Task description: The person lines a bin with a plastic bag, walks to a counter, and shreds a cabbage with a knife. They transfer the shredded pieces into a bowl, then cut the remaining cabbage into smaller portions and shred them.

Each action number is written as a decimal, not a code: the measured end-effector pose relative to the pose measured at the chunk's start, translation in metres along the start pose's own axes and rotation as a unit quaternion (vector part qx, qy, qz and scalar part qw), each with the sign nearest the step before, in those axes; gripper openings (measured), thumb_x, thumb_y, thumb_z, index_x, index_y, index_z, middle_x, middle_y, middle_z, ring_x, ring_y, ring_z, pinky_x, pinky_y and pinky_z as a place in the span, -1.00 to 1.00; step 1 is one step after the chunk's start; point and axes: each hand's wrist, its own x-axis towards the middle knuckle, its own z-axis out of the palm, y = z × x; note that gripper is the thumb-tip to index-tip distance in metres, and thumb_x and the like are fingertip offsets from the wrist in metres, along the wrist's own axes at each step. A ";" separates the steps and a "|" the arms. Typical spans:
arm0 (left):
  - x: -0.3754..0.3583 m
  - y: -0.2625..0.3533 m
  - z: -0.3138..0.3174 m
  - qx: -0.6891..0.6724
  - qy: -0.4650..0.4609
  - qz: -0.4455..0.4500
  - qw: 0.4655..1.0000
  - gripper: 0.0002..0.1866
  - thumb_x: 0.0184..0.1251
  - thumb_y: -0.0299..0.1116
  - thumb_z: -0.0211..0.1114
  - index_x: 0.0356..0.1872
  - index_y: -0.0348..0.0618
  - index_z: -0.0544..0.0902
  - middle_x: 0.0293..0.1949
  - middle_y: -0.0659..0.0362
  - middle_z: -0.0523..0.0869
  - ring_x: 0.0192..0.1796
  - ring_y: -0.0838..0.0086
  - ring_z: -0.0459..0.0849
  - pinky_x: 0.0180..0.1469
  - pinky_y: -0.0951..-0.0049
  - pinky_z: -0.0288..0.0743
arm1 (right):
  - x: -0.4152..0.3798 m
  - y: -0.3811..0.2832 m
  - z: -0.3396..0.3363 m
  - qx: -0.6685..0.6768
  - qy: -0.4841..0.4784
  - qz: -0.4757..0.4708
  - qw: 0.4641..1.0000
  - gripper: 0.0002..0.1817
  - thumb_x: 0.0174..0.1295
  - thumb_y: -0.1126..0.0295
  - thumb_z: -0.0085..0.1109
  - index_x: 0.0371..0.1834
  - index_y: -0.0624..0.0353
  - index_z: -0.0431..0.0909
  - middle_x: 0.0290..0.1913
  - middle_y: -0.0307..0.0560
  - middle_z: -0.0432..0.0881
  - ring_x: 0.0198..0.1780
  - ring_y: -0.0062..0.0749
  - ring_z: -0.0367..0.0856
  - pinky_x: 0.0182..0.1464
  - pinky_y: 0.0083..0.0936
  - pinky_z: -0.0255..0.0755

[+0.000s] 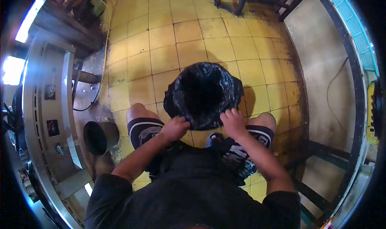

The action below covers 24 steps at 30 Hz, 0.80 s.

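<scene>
Head view: crinkled, round-mouthed black plastic bag [203,95]

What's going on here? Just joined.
A person has both hands at the near rim of a black plastic bag, the left-hand grip and right-hand grip closed on it a little apart. Its mouth gapes open and roughly round above the yellow tiled floor; the inside is too dark to read, and I can't tell whether a container stands underneath. A dark bucket is off to the person's left, untouched.
</scene>
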 end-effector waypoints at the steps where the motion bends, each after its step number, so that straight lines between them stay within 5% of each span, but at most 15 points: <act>1: 0.011 -0.008 0.003 0.024 0.027 0.005 0.999 -0.85 0.05 -0.39 0.24 -0.31 -0.02 0.55 -0.32 0.07 0.53 -0.15 0.06 0.57 -0.16 0.09 0.54 | 0.013 0.008 0.007 0.018 0.004 0.024 1.000 -0.94 0.03 0.42 0.07 -0.41 0.09 0.46 -0.30 -0.09 0.50 -0.11 -0.12 0.47 -0.10 -0.10 0.37; 6: 0.039 -0.033 0.017 0.045 -0.006 -0.142 0.989 -0.76 0.09 -0.36 0.24 -0.16 0.04 0.63 -0.15 -0.01 0.60 -0.03 0.03 0.59 -0.04 0.11 0.54 | 0.035 0.029 0.059 0.007 0.065 0.070 0.995 -0.89 -0.04 0.40 0.15 -0.42 0.12 0.54 -0.31 -0.05 0.55 -0.13 -0.10 0.51 -0.10 -0.20 0.43; 9: 0.041 -0.039 0.015 -0.014 0.010 -0.150 0.988 -0.73 0.11 -0.39 0.23 -0.12 0.06 0.64 -0.08 -0.04 0.61 0.02 0.03 0.58 -0.01 0.10 0.54 | 0.027 0.041 0.069 -0.015 0.010 0.090 0.996 -0.87 0.00 0.40 0.18 -0.41 0.18 0.62 -0.33 -0.01 0.61 -0.18 -0.06 0.57 -0.13 -0.18 0.48; 11: 0.029 -0.027 0.001 -0.048 0.024 -0.184 0.982 -0.76 0.12 -0.41 0.24 -0.14 -0.04 0.64 -0.12 0.01 0.62 -0.01 0.18 0.61 -0.04 0.21 0.55 | 0.022 0.041 0.055 0.118 -0.114 0.269 0.949 -0.82 0.10 0.34 0.19 -0.39 0.23 0.66 -0.35 0.05 0.66 -0.25 -0.04 0.62 -0.18 -0.20 0.51; 12: 0.024 -0.020 -0.010 -0.047 0.026 -0.184 0.981 -0.76 0.12 -0.41 0.24 -0.14 -0.04 0.64 -0.12 0.01 0.62 -0.01 0.18 0.61 -0.04 0.21 0.55 | 0.020 0.044 0.053 0.117 -0.112 0.268 0.950 -0.82 0.10 0.34 0.19 -0.39 0.23 0.66 -0.35 0.05 0.66 -0.25 -0.04 0.62 -0.18 -0.20 0.51; 14: 0.016 -0.006 -0.035 -0.285 0.093 -0.278 0.912 -0.78 0.17 -0.43 0.28 -0.15 -0.17 0.58 -0.10 0.03 0.62 -0.06 0.22 0.64 0.06 0.30 0.50 | 0.020 0.052 0.050 0.246 0.088 0.250 0.932 -0.77 0.20 0.28 0.16 -0.32 0.25 0.64 -0.37 0.08 0.66 -0.33 -0.07 0.65 -0.25 -0.24 0.51; 15: 0.018 -0.004 -0.044 -0.284 0.093 -0.278 0.913 -0.78 0.17 -0.43 0.28 -0.15 -0.17 0.58 -0.10 0.03 0.62 -0.06 0.22 0.64 0.06 0.30 0.50 | 0.020 0.052 0.046 0.247 0.089 0.251 0.932 -0.77 0.20 0.28 0.16 -0.32 0.25 0.64 -0.37 0.08 0.66 -0.33 -0.07 0.65 -0.25 -0.24 0.51; 17: 0.032 -0.003 -0.062 -0.354 0.291 -0.219 0.862 -0.70 0.27 -0.39 0.27 -0.02 -0.26 0.52 -0.01 0.09 0.58 -0.03 0.37 0.61 0.13 0.37 0.44 | 0.021 0.051 0.033 0.331 0.054 0.327 0.883 -0.76 0.20 0.26 0.18 -0.30 0.25 0.64 -0.39 0.07 0.67 -0.34 -0.15 0.66 -0.26 -0.32 0.49; 18: 0.046 -0.002 -0.074 -0.352 0.293 -0.217 0.862 -0.70 0.27 -0.39 0.27 -0.02 -0.26 0.52 -0.01 0.09 0.58 -0.03 0.37 0.61 0.13 0.37 0.44 | 0.024 0.051 0.035 0.331 0.056 0.325 0.884 -0.76 0.20 0.26 0.18 -0.30 0.25 0.64 -0.39 0.07 0.67 -0.34 -0.15 0.66 -0.26 -0.32 0.49; 20: 0.080 0.002 -0.095 -0.545 0.297 -0.119 0.775 -0.61 0.35 -0.37 0.20 0.15 -0.24 0.43 0.04 0.09 0.53 0.07 0.39 0.54 0.21 0.37 0.37 | 0.029 0.053 0.044 0.301 0.043 0.321 0.897 -0.77 0.20 0.28 0.20 -0.28 0.26 0.63 -0.40 0.04 0.67 -0.35 -0.24 0.65 -0.28 -0.37 0.48; 24: 0.108 -0.034 -0.065 -0.494 0.371 -0.154 0.771 -0.52 0.36 -0.38 0.17 0.26 -0.27 0.33 0.08 0.03 0.50 0.15 0.34 0.48 0.27 0.36 0.30 | 0.037 0.051 0.040 0.358 0.104 0.300 0.878 -0.77 0.20 0.29 0.20 -0.27 0.26 0.63 -0.42 0.01 0.67 -0.37 -0.29 0.64 -0.28 -0.40 0.47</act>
